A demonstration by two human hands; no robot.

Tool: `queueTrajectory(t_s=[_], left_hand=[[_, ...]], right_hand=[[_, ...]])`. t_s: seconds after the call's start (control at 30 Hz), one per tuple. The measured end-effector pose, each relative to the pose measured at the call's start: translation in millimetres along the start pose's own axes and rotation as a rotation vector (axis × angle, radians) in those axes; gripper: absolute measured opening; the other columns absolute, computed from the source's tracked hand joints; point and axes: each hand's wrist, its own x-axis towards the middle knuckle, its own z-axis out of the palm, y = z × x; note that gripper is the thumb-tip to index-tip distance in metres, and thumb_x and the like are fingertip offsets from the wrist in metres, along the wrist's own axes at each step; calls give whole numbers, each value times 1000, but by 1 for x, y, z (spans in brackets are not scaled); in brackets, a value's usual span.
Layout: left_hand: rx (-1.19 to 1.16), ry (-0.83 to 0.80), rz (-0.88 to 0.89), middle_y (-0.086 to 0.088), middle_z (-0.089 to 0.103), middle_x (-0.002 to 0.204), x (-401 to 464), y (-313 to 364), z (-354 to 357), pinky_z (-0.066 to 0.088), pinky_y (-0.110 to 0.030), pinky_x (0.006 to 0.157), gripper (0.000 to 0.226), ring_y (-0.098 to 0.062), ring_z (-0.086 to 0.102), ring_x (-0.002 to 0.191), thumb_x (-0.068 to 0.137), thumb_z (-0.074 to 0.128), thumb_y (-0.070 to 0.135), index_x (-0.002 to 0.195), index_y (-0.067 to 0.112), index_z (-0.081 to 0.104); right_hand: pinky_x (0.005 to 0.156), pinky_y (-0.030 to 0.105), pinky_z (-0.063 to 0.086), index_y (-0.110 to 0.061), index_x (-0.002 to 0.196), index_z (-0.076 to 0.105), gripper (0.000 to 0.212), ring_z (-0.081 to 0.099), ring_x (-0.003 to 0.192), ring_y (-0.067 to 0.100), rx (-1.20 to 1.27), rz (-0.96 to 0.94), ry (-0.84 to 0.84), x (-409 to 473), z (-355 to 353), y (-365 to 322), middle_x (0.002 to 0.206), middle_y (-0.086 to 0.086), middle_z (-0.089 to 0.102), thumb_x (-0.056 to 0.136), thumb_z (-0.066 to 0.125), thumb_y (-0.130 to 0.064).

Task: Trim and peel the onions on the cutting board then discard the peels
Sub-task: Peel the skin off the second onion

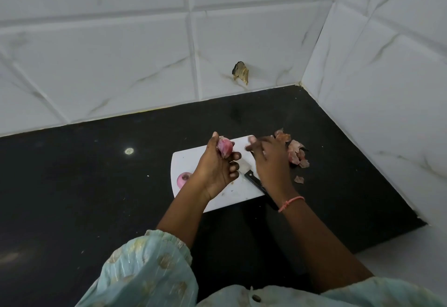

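The left hand (214,168) grips an onion (225,147) above the cutting board (242,193); the right hand (268,159) hovers loose, holding nothing; best to pinch the loose skin, strip downward, and drop it on the peels (296,153) at right.

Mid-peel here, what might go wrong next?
The black-handled knife lies partly under the right hand, so reaching down blind may catch the blade. The pink onion peels lie loose on the black counter beside the white cutting board and may scatter.
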Motion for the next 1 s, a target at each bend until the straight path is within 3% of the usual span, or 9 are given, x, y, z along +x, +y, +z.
queueTrajectory(t_s=[0.1,0.17,0.3,0.53,0.67,0.73,0.83,0.9,1.0], left_hand=[[-129,-21,32,-11,70,113,0,-1,2,52,-35,92,66,-21,65,103,101,29,64,119,12,67],[-207,-28,17,-12,68,125,-3,2,-1,43,-44,110,66,-29,57,127,101,33,63,127,12,64],[-197,-98,-24,-10,70,123,-7,5,-6,38,-44,112,71,-27,57,126,100,25,66,127,12,64],[-235,-84,-26,-14,58,141,-4,5,-11,35,-46,116,69,-29,50,135,102,27,61,144,11,51],[-187,-90,-25,-14,62,135,-4,3,-12,40,-42,108,69,-26,56,126,103,24,60,141,10,54],[-117,-62,-18,-12,66,118,-2,2,-11,47,-35,90,73,-20,62,101,102,24,61,142,7,53],[-33,-21,14,-6,54,78,0,4,-10,39,-28,63,66,-13,46,62,102,26,59,125,7,59],[-7,-36,24,-3,46,69,-3,6,-10,32,-28,60,58,-12,37,58,102,27,57,110,10,60],[3,-87,9,-1,46,67,-6,10,-10,31,-28,57,53,-13,34,57,102,27,56,111,13,57]], right_hand=[[94,17,46,-21,124,63,28,55,113,7,127,-170,-222,-12,11,-26,120,-7,60,99,54,-30],[94,13,46,-21,126,62,34,55,114,6,150,-230,-195,-15,15,-32,123,-5,62,92,65,-23],[86,18,50,-13,103,73,15,62,99,6,216,-266,-42,-12,13,-35,104,-5,69,89,70,-14],[82,7,43,-8,99,66,8,55,94,1,139,-239,-119,-9,18,-37,107,-2,58,93,61,-9],[78,9,44,-10,99,60,5,55,94,2,183,-171,-182,-8,19,-37,106,-2,52,97,56,-12],[75,10,45,-10,100,57,7,55,93,4,196,-95,-206,-5,17,-37,104,-2,52,98,55,-17],[73,8,43,-14,97,57,5,55,91,6,120,-84,-181,0,14,-32,100,-4,54,95,59,-17],[69,11,43,-14,90,56,7,55,85,5,86,-77,-119,3,13,-28,92,-5,56,91,62,-13],[66,18,45,-11,83,56,11,55,78,8,56,-29,-12,9,7,-16,82,-3,57,85,65,-5]])
